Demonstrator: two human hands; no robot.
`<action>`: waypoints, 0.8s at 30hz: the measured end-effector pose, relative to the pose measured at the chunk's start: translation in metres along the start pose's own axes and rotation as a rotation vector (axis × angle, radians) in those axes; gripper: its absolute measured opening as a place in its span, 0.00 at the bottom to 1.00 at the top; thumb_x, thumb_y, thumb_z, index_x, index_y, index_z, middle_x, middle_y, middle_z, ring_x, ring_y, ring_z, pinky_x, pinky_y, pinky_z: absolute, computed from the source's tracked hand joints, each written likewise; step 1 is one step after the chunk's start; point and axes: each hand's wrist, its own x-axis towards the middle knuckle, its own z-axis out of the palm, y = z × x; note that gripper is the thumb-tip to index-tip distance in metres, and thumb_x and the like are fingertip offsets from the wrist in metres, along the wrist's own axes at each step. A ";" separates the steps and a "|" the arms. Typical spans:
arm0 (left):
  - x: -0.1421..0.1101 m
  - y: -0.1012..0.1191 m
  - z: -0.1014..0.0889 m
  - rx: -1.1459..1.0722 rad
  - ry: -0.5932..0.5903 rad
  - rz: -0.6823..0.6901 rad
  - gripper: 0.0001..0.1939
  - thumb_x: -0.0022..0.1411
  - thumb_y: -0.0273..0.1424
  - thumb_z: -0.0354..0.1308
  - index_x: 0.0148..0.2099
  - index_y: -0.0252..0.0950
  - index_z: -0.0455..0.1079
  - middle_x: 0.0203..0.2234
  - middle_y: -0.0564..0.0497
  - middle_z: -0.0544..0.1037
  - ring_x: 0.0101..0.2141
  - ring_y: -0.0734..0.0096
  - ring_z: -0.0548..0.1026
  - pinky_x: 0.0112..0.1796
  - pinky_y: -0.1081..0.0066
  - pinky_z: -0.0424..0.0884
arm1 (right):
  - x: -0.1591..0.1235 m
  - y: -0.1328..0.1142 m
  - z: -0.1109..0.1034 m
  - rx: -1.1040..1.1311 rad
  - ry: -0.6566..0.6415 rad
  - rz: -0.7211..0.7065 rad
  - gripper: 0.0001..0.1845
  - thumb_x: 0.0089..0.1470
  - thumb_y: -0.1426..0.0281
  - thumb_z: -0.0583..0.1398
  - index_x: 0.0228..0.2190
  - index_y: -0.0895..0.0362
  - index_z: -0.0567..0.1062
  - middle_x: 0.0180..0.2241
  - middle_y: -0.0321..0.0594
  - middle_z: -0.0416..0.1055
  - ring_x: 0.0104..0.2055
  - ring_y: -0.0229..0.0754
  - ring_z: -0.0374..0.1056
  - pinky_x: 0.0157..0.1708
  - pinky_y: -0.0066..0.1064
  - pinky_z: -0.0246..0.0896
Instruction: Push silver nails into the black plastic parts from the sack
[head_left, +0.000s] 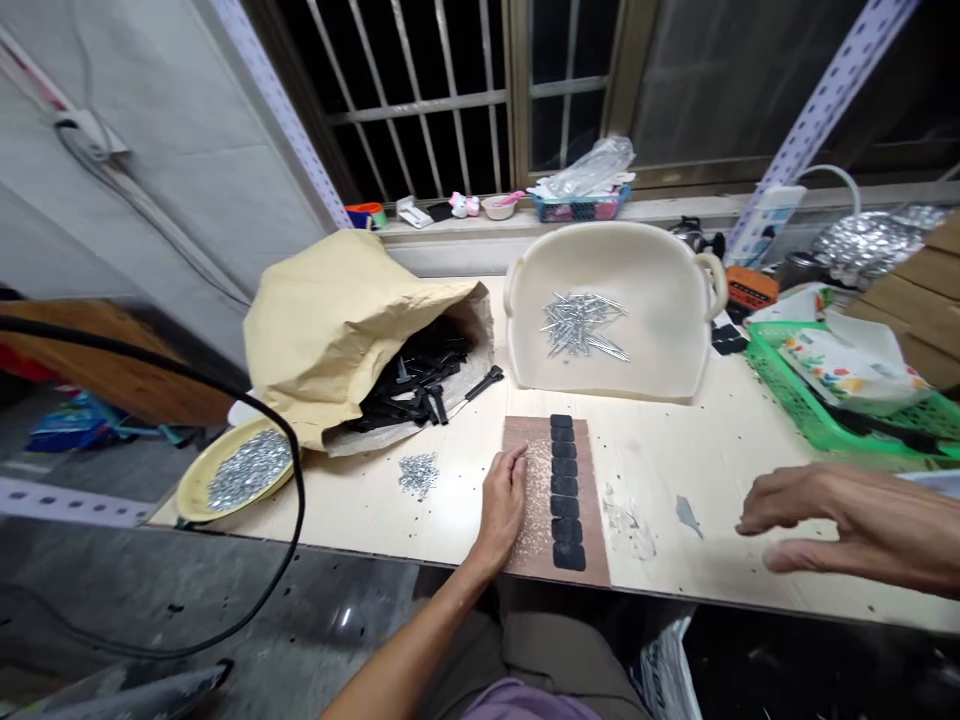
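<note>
A brown board [596, 500] lies at the table's front edge with a column of several black rounded-square pads [564, 485] on it. My left hand [501, 505] rests at the board's left edge, fingers curled together; whatever they may hold is hidden. Over the table to the right hovers my right hand [847, 520], thumb and fingers apart, holding nothing. Near it lies a small grey scrap [688, 516]. Left of my left hand is a small pile of silvery metal pieces [418, 474].
A paper sack [322, 330] spills black plastic parts [420, 385]. Beside it, a yellow bowl [196, 500] holds small metal pieces. Behind the board stands a white basin [660, 330] with metal rods [581, 322]. A green basket [787, 400] sits at right; a black cable [300, 480] loops at left.
</note>
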 end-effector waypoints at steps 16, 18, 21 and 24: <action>0.002 -0.075 -0.156 0.587 0.301 0.010 0.13 0.63 0.32 0.49 0.45 0.40 0.73 0.34 0.46 0.72 0.38 0.61 0.68 0.41 0.63 0.65 | 0.369 -0.051 0.095 -0.567 0.395 -0.419 0.10 0.60 0.70 0.53 0.37 0.53 0.75 0.37 0.42 0.72 0.43 0.45 0.60 0.39 0.35 0.48; 0.002 -0.087 -0.168 0.635 0.247 0.017 0.13 0.63 0.33 0.49 0.45 0.41 0.73 0.34 0.47 0.71 0.38 0.61 0.68 0.40 0.63 0.65 | 0.372 -0.048 0.098 -0.595 0.373 -0.437 0.11 0.60 0.70 0.52 0.32 0.55 0.74 0.33 0.42 0.70 0.38 0.43 0.60 0.39 0.34 0.46; 0.001 -0.097 -0.177 0.659 0.157 0.049 0.14 0.63 0.34 0.48 0.46 0.43 0.73 0.33 0.48 0.70 0.37 0.63 0.68 0.38 0.66 0.65 | 0.372 -0.048 0.100 -0.635 0.353 -0.474 0.11 0.60 0.73 0.51 0.31 0.58 0.72 0.32 0.42 0.69 0.35 0.41 0.59 0.38 0.34 0.46; 0.003 -0.104 -0.182 0.691 0.087 0.084 0.13 0.63 0.33 0.49 0.47 0.45 0.72 0.34 0.49 0.70 0.37 0.65 0.68 0.36 0.69 0.64 | 0.370 -0.052 0.097 -0.667 0.355 -0.523 0.12 0.60 0.76 0.49 0.32 0.59 0.71 0.31 0.42 0.68 0.34 0.41 0.58 0.39 0.33 0.47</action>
